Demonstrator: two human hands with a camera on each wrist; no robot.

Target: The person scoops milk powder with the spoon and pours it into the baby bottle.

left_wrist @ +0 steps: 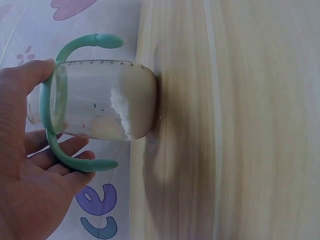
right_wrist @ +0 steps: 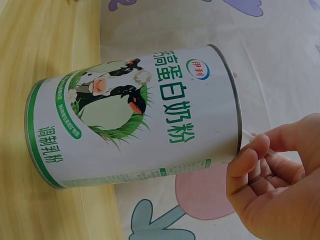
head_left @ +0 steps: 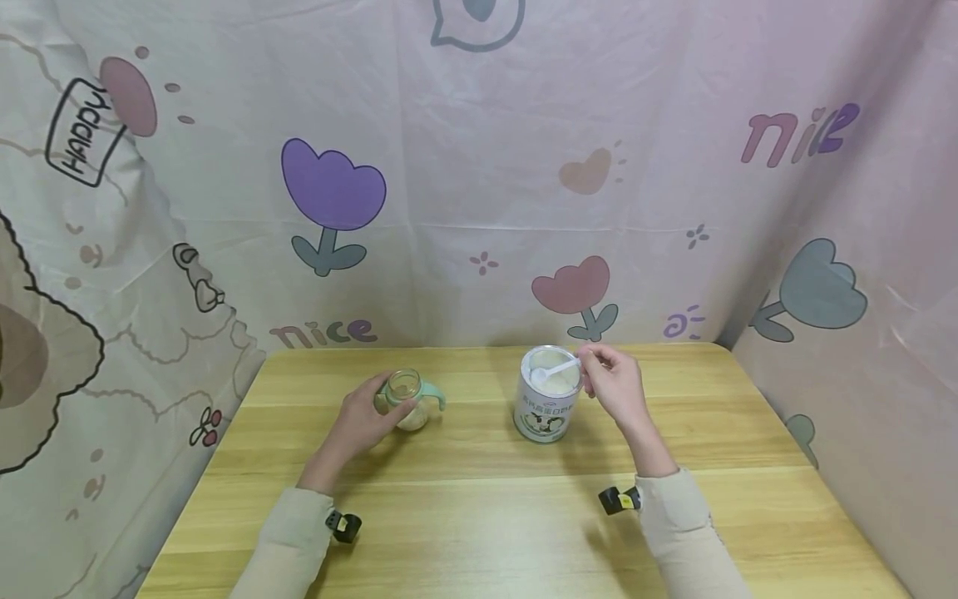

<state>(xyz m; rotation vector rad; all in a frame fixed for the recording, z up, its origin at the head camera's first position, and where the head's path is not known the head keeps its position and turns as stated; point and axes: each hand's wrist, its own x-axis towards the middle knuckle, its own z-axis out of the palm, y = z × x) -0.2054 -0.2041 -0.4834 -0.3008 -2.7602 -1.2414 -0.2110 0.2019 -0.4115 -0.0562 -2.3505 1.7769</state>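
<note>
My left hand (head_left: 370,418) grips a clear baby bottle (left_wrist: 90,100) around its neck, where a green two-handled collar (left_wrist: 46,102) sits. The bottle has no cap on and holds white powder (left_wrist: 137,102) at its bottom; it stands on the wooden table. To its right is an open milk powder can (right_wrist: 135,110), white with a green rim and a cow picture. Over the can's mouth my right hand (head_left: 615,384) pinches the handle of a white scoop (head_left: 560,367). The scoop's bowl is inside the opening, above the pale powder.
The wooden table (head_left: 479,516) reaches back to a patterned cloth (head_left: 464,166) hanging behind it. More cloth hangs along the left and right sides. Each wrist carries a small black camera (head_left: 344,526).
</note>
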